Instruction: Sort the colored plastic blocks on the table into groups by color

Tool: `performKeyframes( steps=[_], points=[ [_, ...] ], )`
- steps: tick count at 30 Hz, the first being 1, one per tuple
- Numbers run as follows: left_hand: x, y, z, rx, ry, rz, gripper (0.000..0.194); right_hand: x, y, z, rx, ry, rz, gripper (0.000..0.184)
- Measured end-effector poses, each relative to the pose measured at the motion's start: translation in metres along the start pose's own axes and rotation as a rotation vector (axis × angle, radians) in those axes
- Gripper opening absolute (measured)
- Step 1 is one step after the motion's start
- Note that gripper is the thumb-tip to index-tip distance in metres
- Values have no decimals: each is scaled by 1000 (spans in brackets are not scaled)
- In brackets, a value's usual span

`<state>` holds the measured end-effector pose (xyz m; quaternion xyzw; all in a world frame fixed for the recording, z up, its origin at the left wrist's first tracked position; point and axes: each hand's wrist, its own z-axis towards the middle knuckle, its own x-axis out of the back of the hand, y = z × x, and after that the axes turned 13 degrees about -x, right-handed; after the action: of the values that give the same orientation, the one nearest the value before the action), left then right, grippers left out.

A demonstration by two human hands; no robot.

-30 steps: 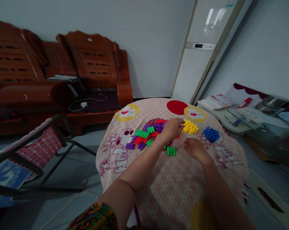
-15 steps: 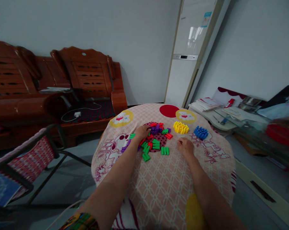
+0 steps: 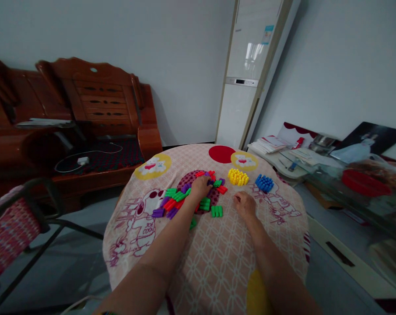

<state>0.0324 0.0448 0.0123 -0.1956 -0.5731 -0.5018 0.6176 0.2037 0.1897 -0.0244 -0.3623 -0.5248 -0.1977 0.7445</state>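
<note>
Nearest, pink patterned tablecloth [image 3: 217,253] with green ridged plastic piece [image 3: 217,211] flat on it; just beyond, right hand [image 3: 245,204] with fingers curled together (anything inside hidden). Farther, left hand [image 3: 201,186] over loose pile of purple, red and green plastic pieces [image 3: 172,204], cannot tell whether clamped on one; probably light, stiff, slippery, best pinched across ridged sides. Beyond, spiky blue plastic cluster [image 3: 264,183] and bumpy yellow plastic cluster [image 3: 238,177].

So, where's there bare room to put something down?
The widest bare stretch of tablecloth lies between the left forearm and right forearm, this side of the separate green piece. Another patch: the far edge, between the left yellow print and red print. It's crowded at the mixed pile around the left hand, the yellow cluster and blue cluster.
</note>
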Motion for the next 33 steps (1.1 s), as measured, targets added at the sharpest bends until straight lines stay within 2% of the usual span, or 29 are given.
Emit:
performKeyframes(
  steps=[4,6,9,12,15,17,22,23,25,29,31,33],
  points=[
    [-4,16,2,-1,47,-31,33,6,-3,-4,-16,31,175,23],
    [-3,27,0,-91,48,-123,34,10,-7,-6,46,43,341,28],
    [-5,45,-2,-241,10,-257,33,11,-15,-10,153,-6,557,35],
    [-11,56,-4,-279,6,-331,30,8,-19,-11,144,-84,649,33],
    [-16,57,-4,-270,40,-390,32,9,-9,-4,80,-118,646,28],
    [-16,52,-2,-270,81,-389,36,16,9,4,-28,-14,602,24],
    [-5,20,3,-185,127,-261,36,42,73,20,-491,503,387,26],
    [-3,13,4,-157,132,-243,34,45,84,21,-560,550,328,25],
    [1,3,3,-107,127,-214,30,48,100,21,-663,562,224,22],
    [7,0,-1,-64,13,-120,28,50,105,17,-757,477,131,22],
    [8,3,-3,-87,-102,-58,24,53,99,16,-732,559,148,29],
    [9,5,-5,-124,-203,-14,21,53,90,16,-625,684,207,34]
  ],
)
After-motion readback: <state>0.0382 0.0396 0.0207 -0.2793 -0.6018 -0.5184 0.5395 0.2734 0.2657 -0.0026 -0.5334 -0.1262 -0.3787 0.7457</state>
